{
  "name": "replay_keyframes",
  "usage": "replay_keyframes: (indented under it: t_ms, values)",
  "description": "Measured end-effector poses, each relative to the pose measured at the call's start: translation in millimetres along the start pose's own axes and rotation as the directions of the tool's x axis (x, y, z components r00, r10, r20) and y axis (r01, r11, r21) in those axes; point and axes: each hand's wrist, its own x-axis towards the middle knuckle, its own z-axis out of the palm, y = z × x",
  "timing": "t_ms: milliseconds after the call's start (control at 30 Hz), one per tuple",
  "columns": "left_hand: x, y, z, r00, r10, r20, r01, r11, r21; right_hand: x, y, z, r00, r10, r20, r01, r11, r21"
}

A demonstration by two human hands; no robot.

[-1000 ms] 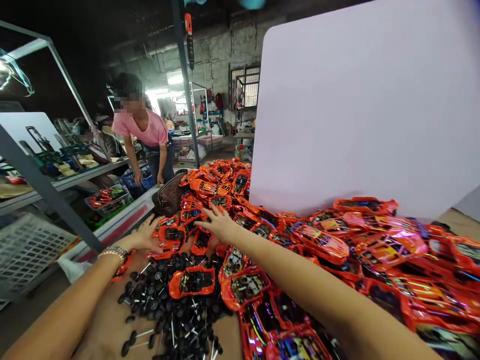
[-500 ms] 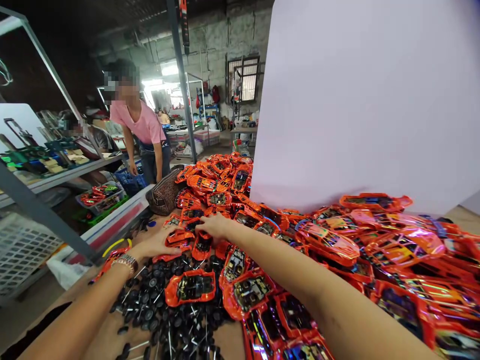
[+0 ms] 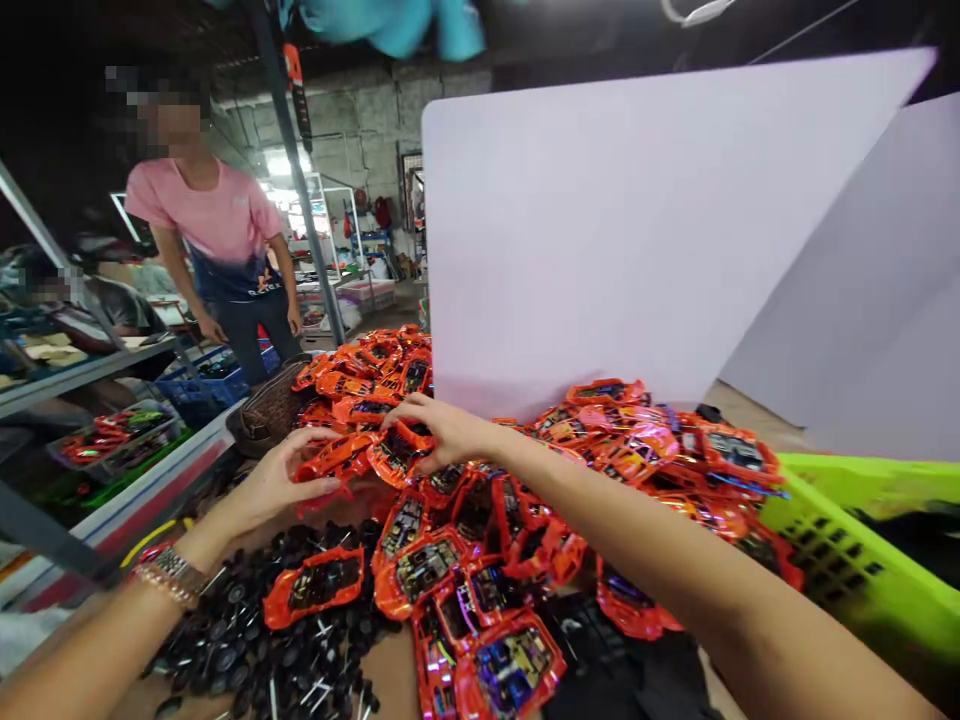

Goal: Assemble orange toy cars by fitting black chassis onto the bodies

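My left hand (image 3: 289, 478), with a watch (image 3: 174, 572) and a bracelet at the wrist, curls around an orange toy car body (image 3: 343, 456); fingers are above it and the thumb is below. Close beside it, my right hand (image 3: 446, 432) grips another toy car shell (image 3: 396, 458) by its rim, its dark inner side partly showing. Below the hands, one orange shell (image 3: 315, 587) lies upside down on a heap of black wheels on metal axles (image 3: 232, 640). More shells (image 3: 510, 665) lie overturned nearer to me.
A pile of orange shells (image 3: 600, 440) runs along a white upright panel (image 3: 585, 230). At the right stands a lime-green basket (image 3: 832, 545). A brown bag (image 3: 270, 405) sits at the table's left edge. Across from it stands a person in a pink shirt (image 3: 202, 210).
My view has swung right, bringing the green basket into sight. Both hands have risen slightly with shells in them. The person in pink has straightened up.
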Motion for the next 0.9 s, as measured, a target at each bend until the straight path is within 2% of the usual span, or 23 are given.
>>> replay_keyframes:
  t_ms: [100, 200, 267, 333, 367, 433, 500, 533, 600, 633, 667, 700, 767, 833, 900]
  values:
    - [30, 49, 41.8, 1.000, 0.018, 0.020, -0.014, 0.984, -0.175, -50, -11, -55, 0.996, 0.055, -0.067, -0.056, 0.998, -0.013]
    - [73, 100, 99.0, 0.992, 0.125, 0.009, -0.115, 0.938, -0.327, -109, -27, -120, 0.972, 0.213, -0.094, -0.224, 0.967, -0.119]
    - [104, 133, 145.2, 0.973, 0.229, 0.014, -0.203, 0.889, -0.410, -148, -34, -163, 0.927, 0.360, -0.107, -0.375, 0.907, -0.193]
    - [130, 163, 194.5, 0.960, 0.280, 0.009, -0.238, 0.833, -0.500, -182, -33, -194, 0.836, 0.541, -0.091, -0.543, 0.793, -0.277]
    - [139, 176, 218.4, 0.959, 0.283, 0.009, -0.238, 0.824, -0.514, -198, -29, -203, 0.778, 0.622, -0.089, -0.613, 0.720, -0.325]
    - [148, 194, 260.2, 0.965, 0.260, 0.021, -0.214, 0.836, -0.505, -224, -16, -208, 0.666, 0.738, -0.113, -0.708, 0.576, -0.409]
    - [145, 200, 287.9, 0.970, 0.239, 0.031, -0.198, 0.861, -0.468, -241, 0, -195, 0.563, 0.805, -0.186, -0.765, 0.423, -0.485]
    - [140, 197, 294.8, 0.973, 0.229, 0.027, -0.194, 0.876, -0.441, -245, 7, -185, 0.522, 0.820, -0.233, -0.781, 0.350, -0.517]
    - [125, 181, 292.7, 0.971, 0.240, 0.015, -0.216, 0.897, -0.386, -242, 17, -162, 0.491, 0.811, -0.317, -0.777, 0.244, -0.580]
    - [115, 167, 283.7, 0.964, 0.268, 0.006, -0.250, 0.907, -0.340, -234, 18, -151, 0.511, 0.783, -0.355, -0.766, 0.227, -0.602]
    - [104, 151, 269.7, 0.950, 0.312, 0.005, -0.301, 0.920, -0.250, -222, 18, -140, 0.551, 0.745, -0.376, -0.749, 0.241, -0.618]
    - [93, 133, 251.1, 0.942, 0.336, 0.001, -0.333, 0.933, -0.133, -207, 16, -129, 0.602, 0.701, -0.382, -0.726, 0.281, -0.628]
    - [71, 89, 203.5, 0.976, 0.218, -0.007, -0.212, 0.955, 0.207, -167, 10, -104, 0.711, 0.629, -0.315, -0.652, 0.423, -0.629]
    - [52, 39, 148.5, 0.992, 0.102, -0.069, -0.075, 0.945, 0.317, -121, 4, -72, 0.764, 0.618, -0.186, -0.581, 0.533, -0.615]
    - [39, -11, 95.1, 0.996, 0.008, -0.085, 0.027, 0.915, 0.402, -72, 3, -33, 0.801, 0.599, -0.016, -0.520, 0.682, -0.515]
